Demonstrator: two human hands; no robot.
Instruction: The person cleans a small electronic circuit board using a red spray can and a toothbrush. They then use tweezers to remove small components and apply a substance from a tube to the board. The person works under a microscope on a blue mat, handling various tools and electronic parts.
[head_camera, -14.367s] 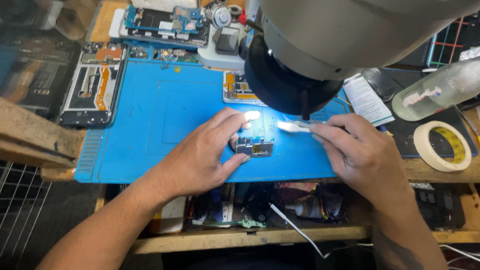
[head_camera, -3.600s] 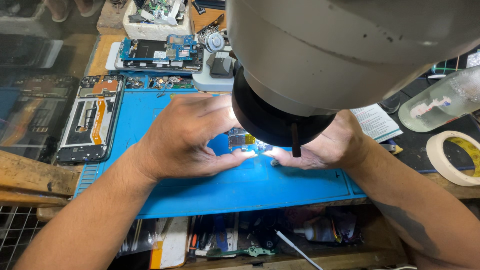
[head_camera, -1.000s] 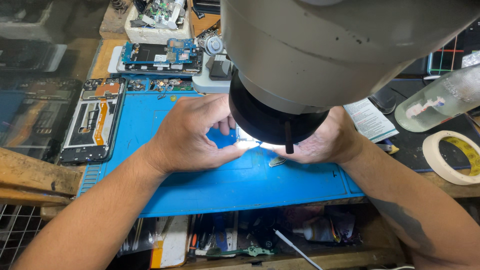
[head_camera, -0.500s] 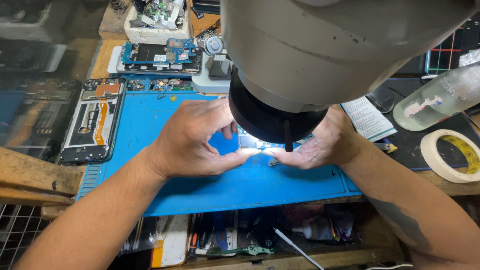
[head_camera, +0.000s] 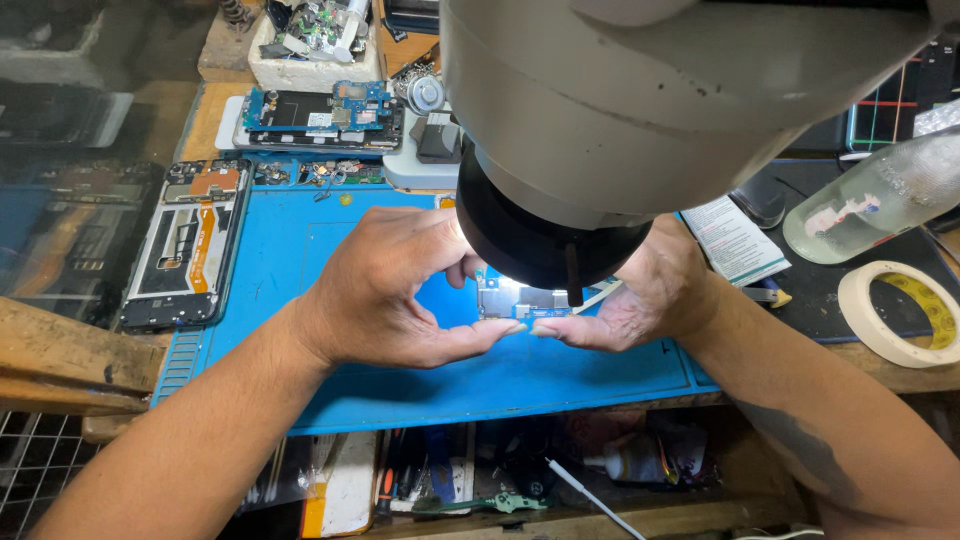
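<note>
Head view: your left hand (head_camera: 385, 290) and right hand (head_camera: 640, 300), fingers curled and thumb tips meeting, pinch the small circuit board (head_camera: 515, 302) between them, steadying it on the blue mat (head_camera: 300, 250) beneath the microscope (head_camera: 600, 130).

A white paper leaflet (head_camera: 738, 240) with green print lies just past the right hand (head_camera: 640, 295). Farther right, a clear bottle (head_camera: 875, 200) lies on its side with a white and red label (head_camera: 835, 215). Below both hands, on the shelf under the tabletop, a small white bottle (head_camera: 625, 465) may carry a label, but it is too dim to tell.
</note>
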